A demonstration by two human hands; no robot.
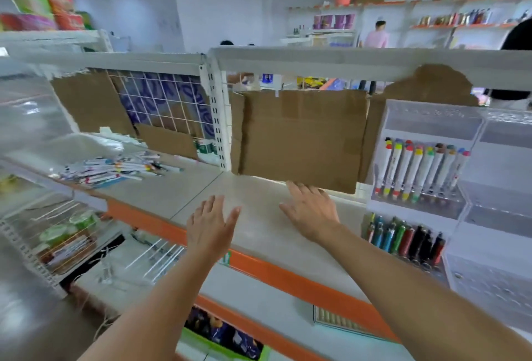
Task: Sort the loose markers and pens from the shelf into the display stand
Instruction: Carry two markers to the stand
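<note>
Nine-ish markers [414,170] upright in display stand [431,118], pens [406,235] below.

Loose markers [121,169] on shelf [259,225] left — display stand [426,159] right.

Cardboard sheet [302,136] against wire back panel [161,101]; snack bags [40,9] top left; person in pink [376,36] far back.

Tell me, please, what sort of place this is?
Most likely a shop: long shelves with orange edges, a clear display stand holding markers, and packaged goods stacked on a shelf top.
</note>
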